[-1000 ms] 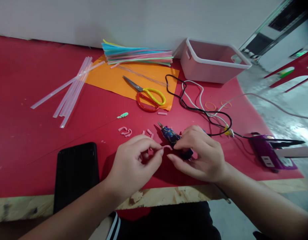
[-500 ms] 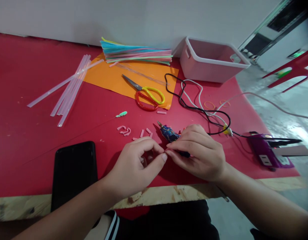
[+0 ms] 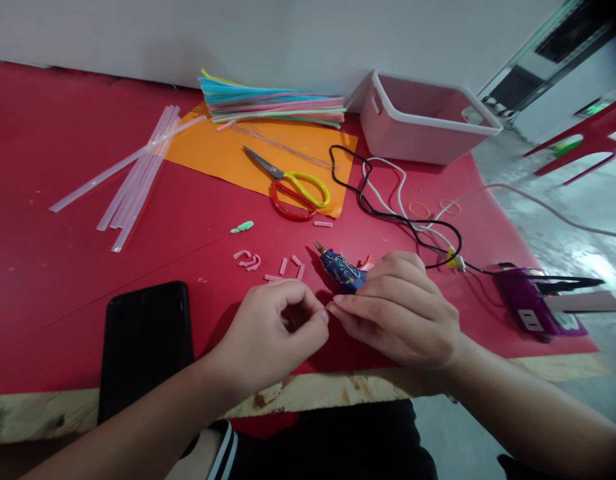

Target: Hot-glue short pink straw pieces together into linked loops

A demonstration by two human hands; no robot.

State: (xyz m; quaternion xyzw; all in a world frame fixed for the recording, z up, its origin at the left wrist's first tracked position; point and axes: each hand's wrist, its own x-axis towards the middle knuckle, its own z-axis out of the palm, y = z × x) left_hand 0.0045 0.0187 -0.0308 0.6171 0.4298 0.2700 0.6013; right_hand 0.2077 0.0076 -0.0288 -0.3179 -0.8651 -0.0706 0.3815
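Observation:
My left hand (image 3: 281,328) is closed in a pinch, thumb against forefinger, near the table's front edge. Facing it, my right hand (image 3: 401,313) is closed too, its fingertips almost meeting the left ones. Whatever lies between the fingertips is too small or hidden to make out. Just beyond my right hand lies a dark blue hot glue gun (image 3: 341,270), its nozzle pointing away to the left and its rear covered by the hand. Short pink pieces (image 3: 284,267) and curled pink bits (image 3: 248,260) lie beyond my left hand.
Scissors (image 3: 287,183) lie on orange paper (image 3: 213,157) before a bundle of pipe cleaners (image 3: 273,103). Glue sticks (image 3: 141,170) and a phone (image 3: 145,340) are left. Cables (image 3: 408,220), a pink bin (image 3: 413,137) and a purple power strip (image 3: 523,303) are right. A green-tipped wire (image 3: 243,227) lies mid-table.
My fingertips have drawn slightly apart, the left thumb bending in. My right hand has shifted a little down and right, uncovering more of the glue gun.

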